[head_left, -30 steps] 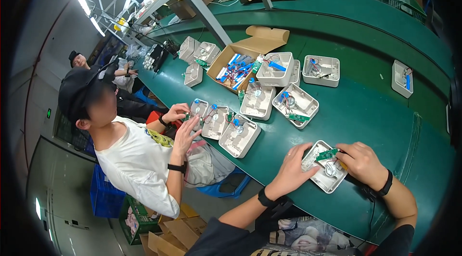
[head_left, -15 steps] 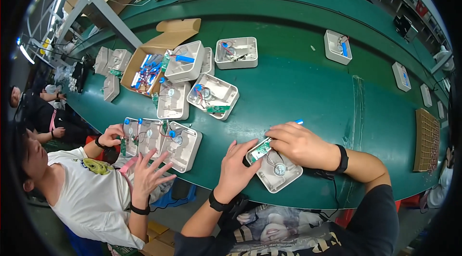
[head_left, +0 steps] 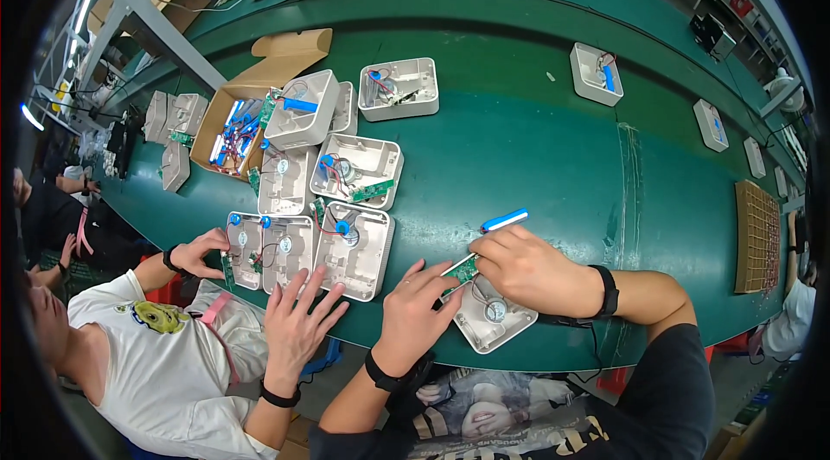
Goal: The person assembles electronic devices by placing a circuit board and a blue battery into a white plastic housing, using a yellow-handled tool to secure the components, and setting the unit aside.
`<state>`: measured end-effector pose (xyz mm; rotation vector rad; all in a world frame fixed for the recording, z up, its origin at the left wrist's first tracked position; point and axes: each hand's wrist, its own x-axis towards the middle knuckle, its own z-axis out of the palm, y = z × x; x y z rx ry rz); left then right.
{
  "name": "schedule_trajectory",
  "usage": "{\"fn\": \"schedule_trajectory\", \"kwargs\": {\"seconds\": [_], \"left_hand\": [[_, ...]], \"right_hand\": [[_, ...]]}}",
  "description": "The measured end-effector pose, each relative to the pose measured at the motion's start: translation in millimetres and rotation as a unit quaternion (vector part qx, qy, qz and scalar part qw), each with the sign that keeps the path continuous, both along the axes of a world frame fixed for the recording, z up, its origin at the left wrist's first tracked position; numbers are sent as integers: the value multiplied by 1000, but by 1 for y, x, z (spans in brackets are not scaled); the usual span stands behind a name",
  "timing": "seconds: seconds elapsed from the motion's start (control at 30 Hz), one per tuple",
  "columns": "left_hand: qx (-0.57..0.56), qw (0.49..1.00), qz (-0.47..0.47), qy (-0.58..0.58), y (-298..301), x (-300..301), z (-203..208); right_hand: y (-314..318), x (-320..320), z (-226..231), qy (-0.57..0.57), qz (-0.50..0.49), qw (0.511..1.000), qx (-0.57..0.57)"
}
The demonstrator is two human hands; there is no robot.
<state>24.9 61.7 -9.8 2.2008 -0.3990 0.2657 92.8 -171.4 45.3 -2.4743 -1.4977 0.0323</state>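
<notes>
My left hand [head_left: 417,304] is closed on a green circuit board [head_left: 464,270], held tilted over the near-left side of a white plastic housing [head_left: 471,326]. Inside that housing a round speaker [head_left: 495,311] shows, with thin wires running up from it. My right hand [head_left: 540,274] is bent over the board's far end with its fingers pressed together; what they pinch is hidden. Just beyond those fingers is a blue cylindrical battery [head_left: 504,220], angled up to the right. I cannot tell whether its wires reach my fingers.
To the left, a co-worker's hands [head_left: 298,317] touch a row of white housings [head_left: 353,261]. Behind them stand more housings [head_left: 399,90] and a cardboard box [head_left: 207,136] of blue batteries. Other housings [head_left: 596,73] sit at the far right, near a brown grid tray [head_left: 750,239].
The blue battery now shows more fully beyond my right hand. The board is tilted more steeply. The co-worker's nearer hand has come down onto the housings, and the nearest housing there has shifted right.
</notes>
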Motion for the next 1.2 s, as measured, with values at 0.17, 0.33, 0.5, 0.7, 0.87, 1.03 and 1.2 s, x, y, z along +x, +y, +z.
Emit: {"fn": "schedule_trajectory", "kwargs": {"seconds": [0.17, 0.33, 0.5, 0.7, 0.87, 1.03, 1.2], "left_hand": [[14, 1000, 11, -25, -1, 0, 5], [31, 999, 19, -23, -1, -1, 5], [45, 998, 23, -24, -3, -1, 7], [55, 998, 27, -28, -3, -3, 8], [51, 998, 17, -16, -3, -1, 9], [58, 998, 4, -21, 0, 0, 8], [75, 996, 24, -29, 4, -1, 10]], "right_hand": [[0, 1, -2, -1, -6, 1000, 10], [3, 4, -3, 24, -11, 1000, -9], [1, 7, -5, 37, -17, 999, 24], [0, 9, -11, 48, -18, 999, 18], [1, 11, -12, 61, -23, 998, 25], [-4, 22, -5, 91, 5, 993, 72], [-21, 45, 7, 99, -43, 990, 92]]}}
